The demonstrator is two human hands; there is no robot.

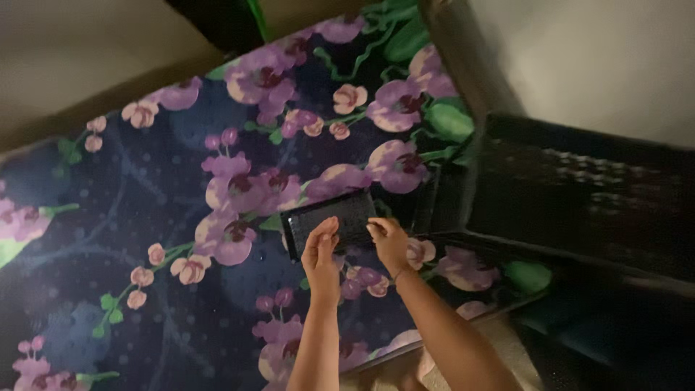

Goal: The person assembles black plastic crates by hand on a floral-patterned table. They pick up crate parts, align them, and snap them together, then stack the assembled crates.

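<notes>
Your left hand [321, 253] & right hand [389, 242] sit just below frame centre, both on the near edge of a flat black rectangular tray [329, 219]; fingers loosely curled, can't tell if they actually grip it. Tray lies centre-frame on a dark floral-print bedspread w/ purple orchids [145, 217], black woven basket [579, 188] at right.
</notes>
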